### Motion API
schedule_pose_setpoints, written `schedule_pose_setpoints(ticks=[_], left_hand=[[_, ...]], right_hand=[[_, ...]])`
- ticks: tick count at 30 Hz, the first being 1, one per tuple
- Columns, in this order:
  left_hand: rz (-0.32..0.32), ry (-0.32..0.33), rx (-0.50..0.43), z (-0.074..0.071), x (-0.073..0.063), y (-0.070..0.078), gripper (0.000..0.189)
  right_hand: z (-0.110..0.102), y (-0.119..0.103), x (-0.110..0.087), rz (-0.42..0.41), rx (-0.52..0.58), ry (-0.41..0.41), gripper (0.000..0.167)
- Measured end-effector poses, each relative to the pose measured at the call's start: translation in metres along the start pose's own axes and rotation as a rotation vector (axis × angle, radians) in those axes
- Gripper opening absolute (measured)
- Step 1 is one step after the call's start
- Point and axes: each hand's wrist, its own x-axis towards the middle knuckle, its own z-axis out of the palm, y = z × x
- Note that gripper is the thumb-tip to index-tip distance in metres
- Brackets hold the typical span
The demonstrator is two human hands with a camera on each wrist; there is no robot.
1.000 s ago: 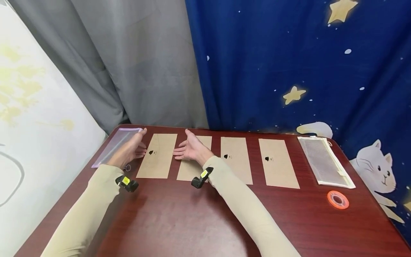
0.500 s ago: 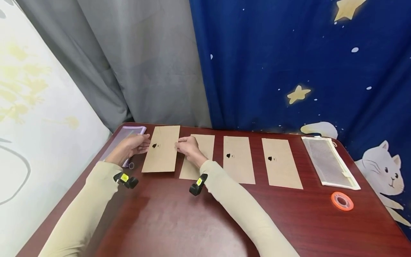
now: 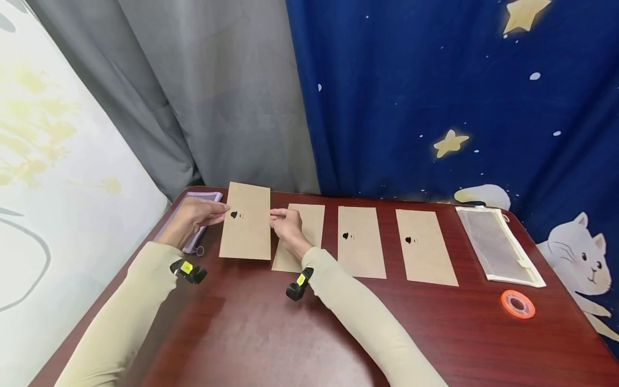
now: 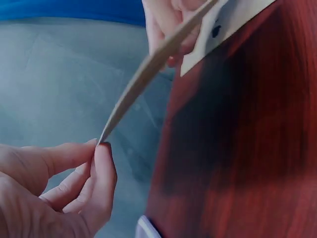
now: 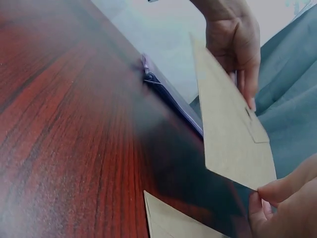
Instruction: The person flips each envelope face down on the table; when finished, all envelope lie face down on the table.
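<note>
A flat brown kraft envelope (image 3: 246, 236) with a small black hat print is held up off the table, tilted, its printed face toward the head camera. At its left edge my left hand (image 3: 192, 216) pinches it between thumb and fingers; the left wrist view shows this pinch at the envelope's edge (image 4: 143, 77). My right hand (image 3: 288, 228) pinches the opposite edge, as the right wrist view shows near the envelope's corner (image 5: 233, 144). Beneath the right hand lies a second envelope (image 3: 311, 215), partly covered by it.
Two more matching envelopes, a middle one (image 3: 360, 252) and a right one (image 3: 425, 252), lie flat in the row. A purple-edged mesh zip pouch (image 3: 211, 196) sits behind my left hand. Far right are a white-edged mesh pouch (image 3: 498, 244) and an orange ring-shaped roll (image 3: 505, 303).
Both hands have come to the leftmost envelope's side edges and pinched it. The envelope has risen off the table and tilted up toward the head camera. The other envelopes stay put.
</note>
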Motion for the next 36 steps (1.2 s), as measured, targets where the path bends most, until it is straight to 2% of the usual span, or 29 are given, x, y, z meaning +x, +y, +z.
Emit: schedule_pose_setpoints(ticks=[3, 5, 10, 12, 13, 16, 18, 22, 26, 30, 33, 35, 36], left_hand=[[-0.003, 0.000, -0.015, 0.005, -0.003, 0.011, 0.018], [-0.001, -0.004, -0.016, 0.007, -0.003, 0.020, 0.014], [0.005, -0.027, 0.047, 0.010, -0.001, 0.038, 0.016], [0.032, -0.034, 0.058, 0.013, -0.003, 0.042, 0.014], [0.047, -0.035, 0.070, 0.016, -0.004, 0.044, 0.013], [0.115, -0.021, 0.101, 0.023, -0.008, 0.047, 0.023], [0.162, 0.028, 0.175, 0.026, -0.011, 0.047, 0.029], [0.204, 0.160, 0.358, 0.029, -0.015, 0.046, 0.017], [0.220, 0.259, 0.488, 0.031, -0.019, 0.048, 0.015], [0.280, 0.308, 0.595, 0.036, -0.025, 0.050, 0.020], [0.307, 0.292, 0.578, 0.035, -0.026, 0.050, 0.026], [0.276, 0.244, 0.481, 0.032, -0.024, 0.046, 0.025], [0.247, 0.196, 0.413, 0.030, -0.021, 0.043, 0.025]], right_hand=[[-0.003, 0.000, -0.001, -0.002, -0.069, -0.025, 0.028], [-0.004, -0.005, -0.002, -0.077, -0.195, -0.027, 0.023], [0.003, -0.028, -0.008, -0.454, -0.492, -0.003, 0.020], [0.010, -0.042, -0.017, -0.563, -0.552, -0.033, 0.018], [0.014, -0.048, -0.023, -0.597, -0.600, -0.044, 0.023], [0.029, -0.066, -0.041, -0.653, -0.808, -0.049, 0.030], [0.039, -0.073, -0.049, -0.691, -0.978, -0.012, 0.030], [0.053, -0.077, -0.055, -0.759, -1.239, 0.079, 0.016], [0.059, -0.077, -0.057, -0.778, -1.376, 0.132, 0.015], [0.060, -0.078, -0.058, -0.782, -1.433, 0.175, 0.012], [0.058, -0.080, -0.058, -0.802, -1.455, 0.206, 0.011], [0.057, -0.083, -0.058, -0.809, -1.457, 0.219, 0.011], [0.057, -0.086, -0.058, -0.805, -1.456, 0.221, 0.010]])
